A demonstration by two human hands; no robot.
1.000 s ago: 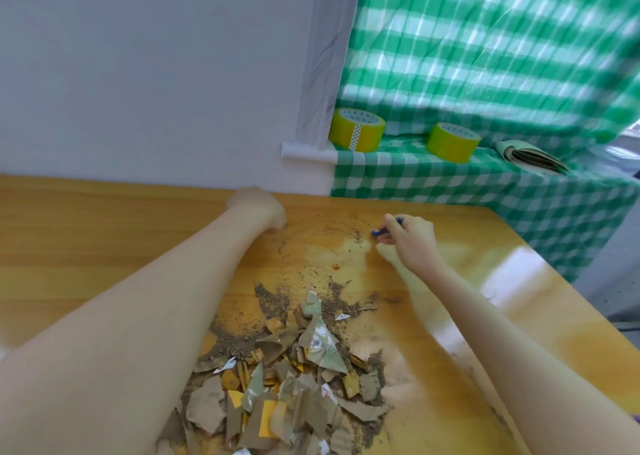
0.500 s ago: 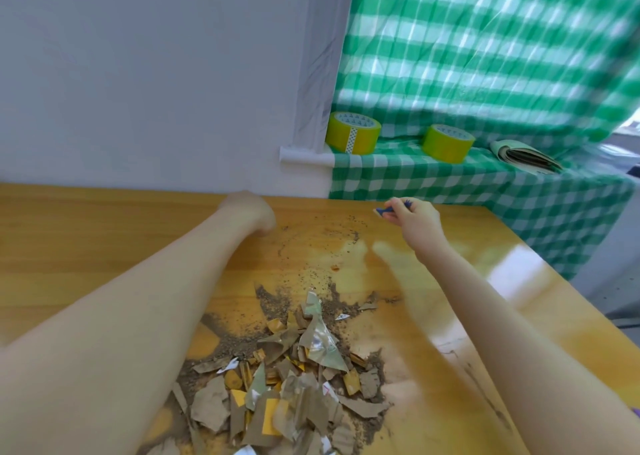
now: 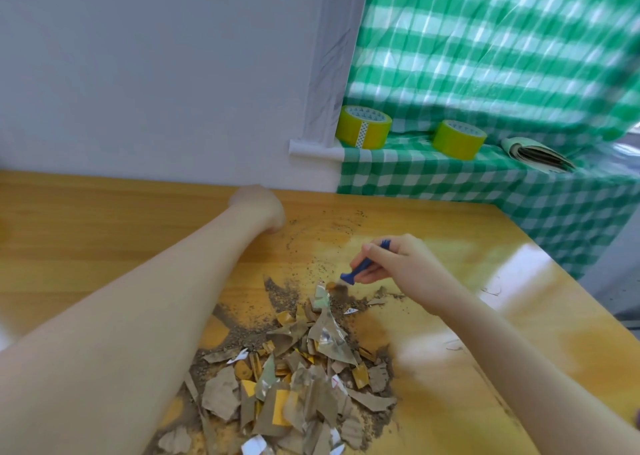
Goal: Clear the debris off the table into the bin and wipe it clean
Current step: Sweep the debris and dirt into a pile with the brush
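Since the right hand (image 3: 405, 264), gripping a blue brush (image 3: 362, 267), dropped mid-frame onto the debris pile (image 3: 311, 368), we judge gathering continues; we cannot tell the left hand (image 3: 258, 208) state.

Count log, single view.
- Hands: 2, the left hand (image 3: 258, 205) and the right hand (image 3: 398, 260).
- Blue plastic-handled brush (image 3: 363, 265): 1, in the right hand.
- Heap of torn brown cardboard scraps, foil bits and dirt (image 3: 301, 368): 1, just nearer than the right hand. The pieces are too many to count.
- Yellow round tape rolls: 2, the first tape roll (image 3: 363, 131) and the second tape roll (image 3: 459, 139), both beyond the hands.
- Folded grey paper booklet (image 3: 535, 154): 1, beyond and right of the right hand.
- Wooden table (image 3: 104, 232): 1.
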